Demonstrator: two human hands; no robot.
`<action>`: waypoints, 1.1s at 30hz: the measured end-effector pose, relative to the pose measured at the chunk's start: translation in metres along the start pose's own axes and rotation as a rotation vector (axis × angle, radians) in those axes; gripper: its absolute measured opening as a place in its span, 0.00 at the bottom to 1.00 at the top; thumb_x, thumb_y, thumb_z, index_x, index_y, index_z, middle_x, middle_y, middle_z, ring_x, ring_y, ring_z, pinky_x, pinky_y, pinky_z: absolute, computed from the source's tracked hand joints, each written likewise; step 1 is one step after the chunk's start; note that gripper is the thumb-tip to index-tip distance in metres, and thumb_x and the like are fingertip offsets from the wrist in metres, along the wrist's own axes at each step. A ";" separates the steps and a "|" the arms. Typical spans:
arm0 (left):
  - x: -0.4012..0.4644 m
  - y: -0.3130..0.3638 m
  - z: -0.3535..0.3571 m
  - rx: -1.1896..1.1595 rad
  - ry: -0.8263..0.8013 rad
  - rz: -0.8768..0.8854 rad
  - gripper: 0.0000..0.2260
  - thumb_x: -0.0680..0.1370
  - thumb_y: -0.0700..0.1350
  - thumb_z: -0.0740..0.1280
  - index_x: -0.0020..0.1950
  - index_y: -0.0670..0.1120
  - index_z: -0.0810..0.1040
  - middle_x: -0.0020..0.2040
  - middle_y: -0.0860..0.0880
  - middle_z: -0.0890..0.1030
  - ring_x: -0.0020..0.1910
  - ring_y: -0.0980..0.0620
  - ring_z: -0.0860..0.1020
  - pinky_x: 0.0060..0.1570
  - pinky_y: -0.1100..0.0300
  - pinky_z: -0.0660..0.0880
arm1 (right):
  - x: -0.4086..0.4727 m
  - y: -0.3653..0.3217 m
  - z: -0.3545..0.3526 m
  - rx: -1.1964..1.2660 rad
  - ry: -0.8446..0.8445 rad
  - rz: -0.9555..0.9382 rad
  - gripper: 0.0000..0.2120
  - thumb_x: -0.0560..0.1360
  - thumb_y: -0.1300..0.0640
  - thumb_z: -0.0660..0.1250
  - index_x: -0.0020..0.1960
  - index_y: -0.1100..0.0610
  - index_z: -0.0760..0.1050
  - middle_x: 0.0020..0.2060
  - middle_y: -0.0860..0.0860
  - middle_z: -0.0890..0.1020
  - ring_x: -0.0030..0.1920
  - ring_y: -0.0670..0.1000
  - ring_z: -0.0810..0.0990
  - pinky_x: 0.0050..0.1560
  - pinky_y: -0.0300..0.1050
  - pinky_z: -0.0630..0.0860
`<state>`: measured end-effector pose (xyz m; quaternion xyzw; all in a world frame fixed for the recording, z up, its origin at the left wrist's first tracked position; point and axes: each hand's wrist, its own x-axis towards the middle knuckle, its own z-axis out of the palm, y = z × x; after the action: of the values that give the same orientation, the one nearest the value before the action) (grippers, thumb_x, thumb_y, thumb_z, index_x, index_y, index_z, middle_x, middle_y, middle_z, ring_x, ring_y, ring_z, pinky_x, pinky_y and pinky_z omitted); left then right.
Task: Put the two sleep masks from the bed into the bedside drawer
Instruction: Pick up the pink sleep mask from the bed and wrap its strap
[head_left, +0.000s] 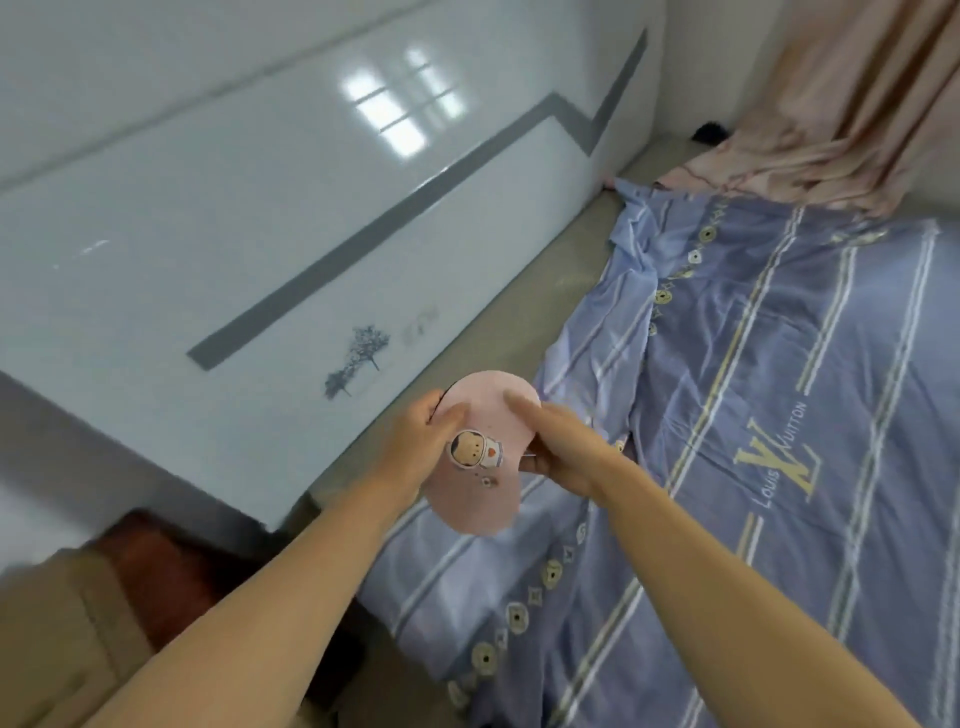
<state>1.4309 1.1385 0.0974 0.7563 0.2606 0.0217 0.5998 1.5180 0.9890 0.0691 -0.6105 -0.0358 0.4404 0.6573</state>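
A pink sleep mask (480, 493) with a small cartoon astronaut print is held up above the bed's left edge, near the headboard. My left hand (421, 447) grips its left side, thumb on the front. My right hand (558, 447) pinches its right side, with a finger lying across the pink front. A dark edge (451, 387) shows behind the mask's top left; I cannot tell whether that is a second mask. The bedside cabinet (156, 566) is a blurred reddish-brown shape at the lower left; no drawer can be made out.
A blue striped quilt (753, 415) covers the bed on the right. The glossy white headboard (260, 234) with a grey stripe fills the upper left. A pink curtain (841, 104) hangs at the upper right. A tan surface (62, 639) lies at the bottom left.
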 end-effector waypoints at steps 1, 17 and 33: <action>-0.030 0.001 -0.015 -0.032 0.018 0.001 0.04 0.76 0.45 0.65 0.44 0.51 0.80 0.43 0.45 0.83 0.44 0.44 0.81 0.45 0.49 0.77 | -0.024 0.001 0.022 -0.032 -0.059 -0.031 0.10 0.76 0.51 0.65 0.49 0.57 0.79 0.37 0.52 0.85 0.37 0.49 0.84 0.35 0.42 0.81; -0.435 -0.048 -0.161 0.015 0.301 -0.082 0.10 0.72 0.49 0.66 0.47 0.44 0.79 0.39 0.51 0.83 0.34 0.60 0.80 0.34 0.65 0.73 | -0.303 0.075 0.241 -0.486 -0.277 -0.349 0.09 0.74 0.57 0.66 0.54 0.55 0.77 0.47 0.55 0.84 0.50 0.57 0.82 0.54 0.56 0.80; -0.452 0.000 -0.097 -0.066 0.220 0.207 0.11 0.75 0.45 0.68 0.57 0.51 0.75 0.54 0.54 0.80 0.53 0.56 0.78 0.52 0.61 0.74 | -0.371 0.067 0.196 -0.869 -0.140 -0.726 0.17 0.74 0.54 0.66 0.28 0.50 0.68 0.24 0.44 0.70 0.25 0.40 0.68 0.27 0.32 0.64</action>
<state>1.0068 1.0352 0.2507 0.7520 0.2442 0.1746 0.5868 1.1411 0.9001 0.2444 -0.7426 -0.4644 0.1707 0.4513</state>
